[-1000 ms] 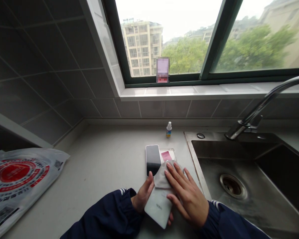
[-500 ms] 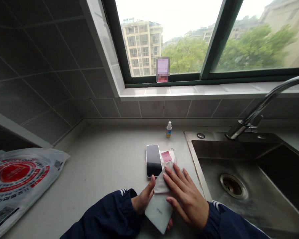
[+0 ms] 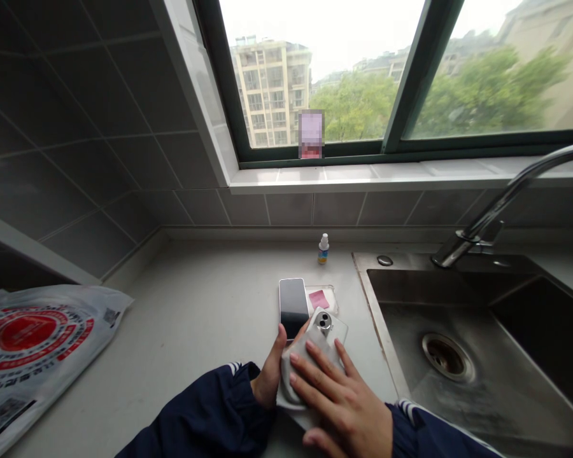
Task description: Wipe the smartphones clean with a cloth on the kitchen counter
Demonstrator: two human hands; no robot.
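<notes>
A pale smartphone [image 3: 338, 329] with a round camera block lies back side up in my left hand [image 3: 268, 376], which grips it from the left and underneath. Spread over its lower back is a thin grey cloth [image 3: 292, 372]. My right hand [image 3: 348, 401] presses this cloth against the phone with its fingers stretched flat. Just beyond, a second phone [image 3: 293, 304] rests on the counter with its dark screen up. Beside that, partly hidden by the held phone, is a clear phone case [image 3: 333, 298] with a small pink square [image 3: 319, 299] on it.
A small white-capped bottle [image 3: 323, 251] stands upright near the back of the counter [image 3: 210, 305]. On the right are a steel sink [image 3: 458, 407] and a chrome faucet [image 3: 501, 197]. A printed plastic bag [image 3: 42, 356] lies at the left, and a window is behind.
My right hand and the cloth have slid down the phone's back toward me. The camera block at the top, covered before, now shows, while the phone's lower part is covered.
</notes>
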